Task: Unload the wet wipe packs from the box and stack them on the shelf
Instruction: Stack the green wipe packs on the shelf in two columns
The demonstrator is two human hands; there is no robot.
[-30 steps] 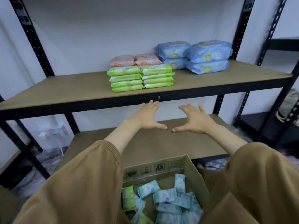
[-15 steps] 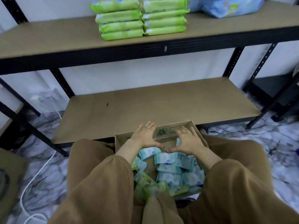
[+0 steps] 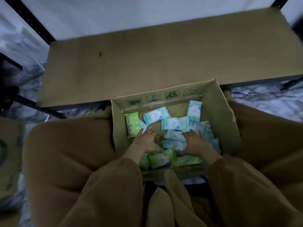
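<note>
both hands are down inside the open cardboard box [image 3: 221, 112], palms facing down. the left hand [image 3: 145, 141] lies flat with its fingers straight and a little spread, the fingertips reaching the edge of an upright green pack [image 3: 132, 124] that leans on the box's left wall. the right hand [image 3: 195, 143] is flat and spread too, over a loose heap of pale blue wet wipe packs [image 3: 175, 123]. neither hand curls round or pinches anything. the two thumbs point inward towards each other, just above another green pack, the near green pack [image 3: 161, 158], on the side of the box closest to the person.

the light is dim and the picture smeared, so the palms may be pressing on the packs or hanging just over them; i cannot tell which.

the packs lie jumbled in the bottom of the box (mostly pale blue, a few green). brown sleeves [image 3: 114, 185] cover both arms to the wrist. the box sits between the person's knees, its far wall just in front of the lower shelf [image 3: 164, 54], a wide brown board on black uprights [image 3: 32, 22]. marbled floor [image 3: 265, 99] shows to either side, and the edge of a second cardboard piece [image 3: 9, 153] sits at far left.
</note>
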